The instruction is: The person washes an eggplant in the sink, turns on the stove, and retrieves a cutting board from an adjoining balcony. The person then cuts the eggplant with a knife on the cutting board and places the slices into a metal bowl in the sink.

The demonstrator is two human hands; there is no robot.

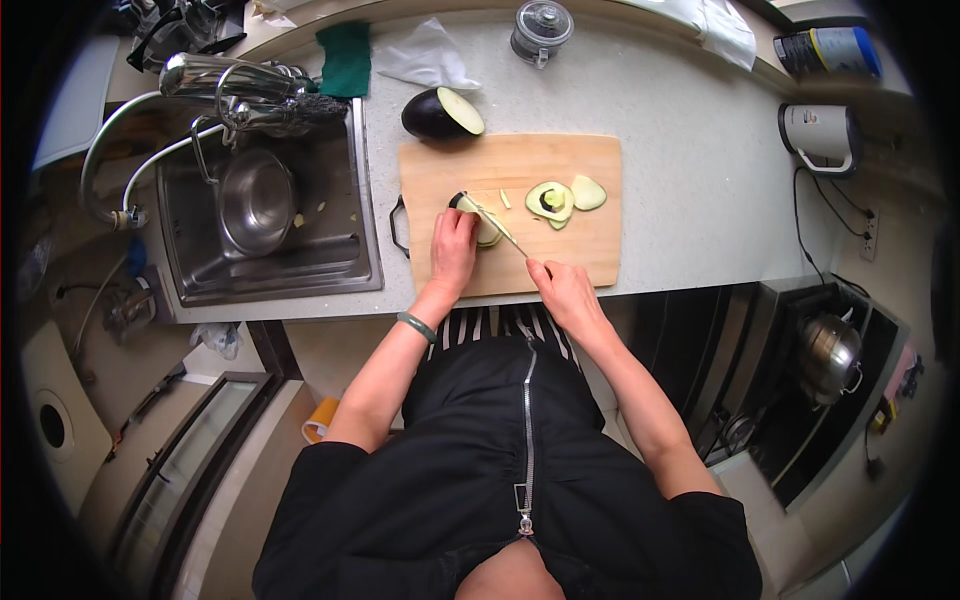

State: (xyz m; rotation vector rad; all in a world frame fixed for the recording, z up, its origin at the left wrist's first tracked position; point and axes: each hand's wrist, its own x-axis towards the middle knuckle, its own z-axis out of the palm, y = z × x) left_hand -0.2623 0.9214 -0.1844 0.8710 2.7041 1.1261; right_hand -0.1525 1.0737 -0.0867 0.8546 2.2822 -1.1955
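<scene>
My right hand (564, 291) grips the handle of a kitchen knife (508, 237), its blade slanting up and left across the wooden cutting board (577, 259). Under the fingers of my left hand (454, 244) is a piece of eggplant (490, 234), pressed against the board beside the blade. A dark strip of skin shows past my fingertips. On the board's right side lie pale eggplant slices (589, 193), some overlapping, with a small dark-edged scrap on top. Beyond the board's far left corner rests a large cut eggplant (435, 114), its pale face turned right.
Left of the board, a steel sink (373, 247) holds a metal bowl (257, 201) beneath the faucet (240, 112). Along the back are a green cloth (346, 60), a white plastic bag (429, 56) and a lidded glass jar (541, 34). An electric kettle (821, 137) stands far right.
</scene>
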